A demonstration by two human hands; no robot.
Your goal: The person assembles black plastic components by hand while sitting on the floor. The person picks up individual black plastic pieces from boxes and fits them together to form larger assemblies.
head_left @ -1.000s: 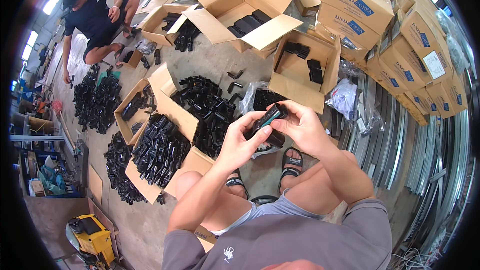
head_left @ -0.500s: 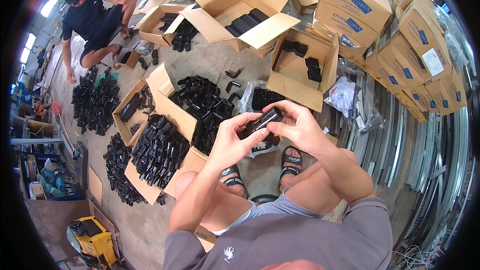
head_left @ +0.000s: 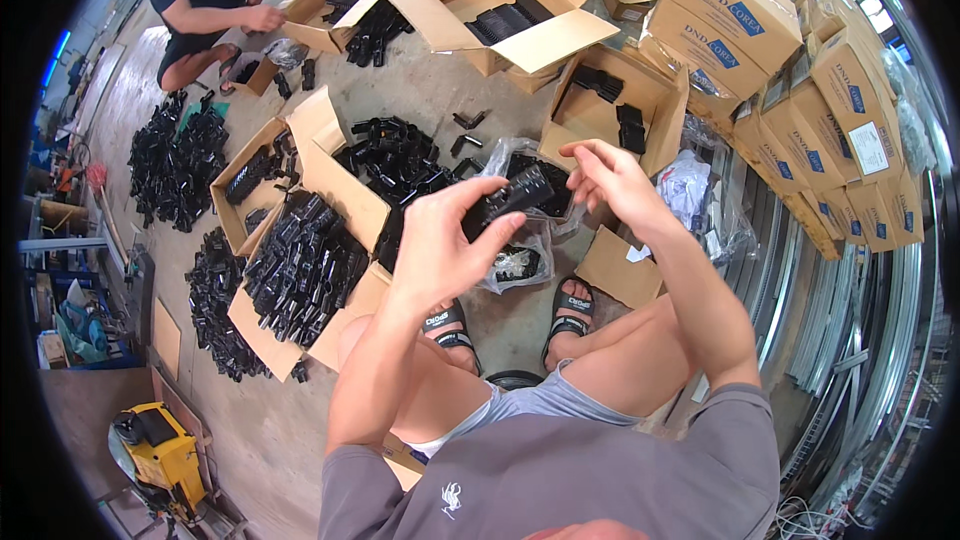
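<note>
My left hand (head_left: pixel 440 245) is closed around a black ribbed tubular fitting (head_left: pixel 528 190), held up in front of my knees with its ridged end pointing to the right. To the right of it my right hand (head_left: pixel 618 185) is raised with fingers apart, touching nothing that I can see. Below the fitting, a clear plastic bag (head_left: pixel 515 265) with small black parts lies on the floor between my hands and my sandals. L-shaped black fittings (head_left: pixel 465 144) lie loose just beyond, beside a heap of black fittings (head_left: pixel 395 160).
On the left an open carton (head_left: pixel 345 215) stands by piled black fittings (head_left: pixel 305 265). More open cartons (head_left: pixel 545 35) stand ahead. Stacked closed boxes (head_left: pixel 725 15) and long metal profiles (head_left: pixel 830 340) line the right. Another person (head_left: pixel 200 0) squats at far left near a heap (head_left: pixel 175 160).
My right hand has let go of the fitting and moved right, its fingers spreading. My left hand keeps hold of the fitting. The other person's hand has risen from the heap.
</note>
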